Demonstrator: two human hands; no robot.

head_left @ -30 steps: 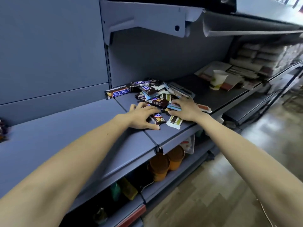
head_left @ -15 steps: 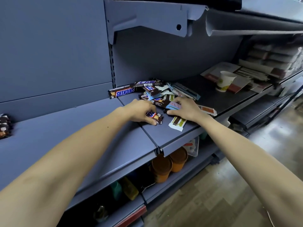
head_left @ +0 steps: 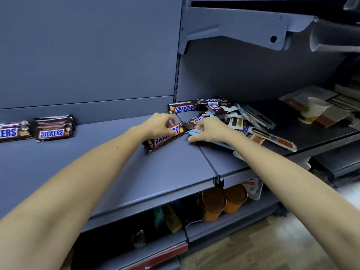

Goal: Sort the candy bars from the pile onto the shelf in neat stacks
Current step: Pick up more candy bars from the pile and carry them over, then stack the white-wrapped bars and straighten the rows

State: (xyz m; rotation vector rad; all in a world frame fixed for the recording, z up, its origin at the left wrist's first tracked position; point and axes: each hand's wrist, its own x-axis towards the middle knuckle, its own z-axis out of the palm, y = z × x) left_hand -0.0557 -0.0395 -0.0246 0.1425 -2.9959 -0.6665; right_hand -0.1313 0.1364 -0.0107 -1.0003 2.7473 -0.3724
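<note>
Grey shelf (head_left: 165,172) w/ candy pile (head_left: 233,117), two Snickers stacks (head_left: 52,127), paper cup (head_left: 313,110).

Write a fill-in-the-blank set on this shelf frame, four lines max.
1. The left hand grips a candy bar branded ____.
2. The neat stacks stand to the ____ of the pile.
3. The right hand holds a light ____ pack.
4. The orange canisters stand on the shelf ____ the pile.
Missing words: Snickers; left; blue; below.

SNICKERS stands on the held bar (head_left: 165,136), rear bar (head_left: 184,108) and stacked bars (head_left: 52,131).
</note>
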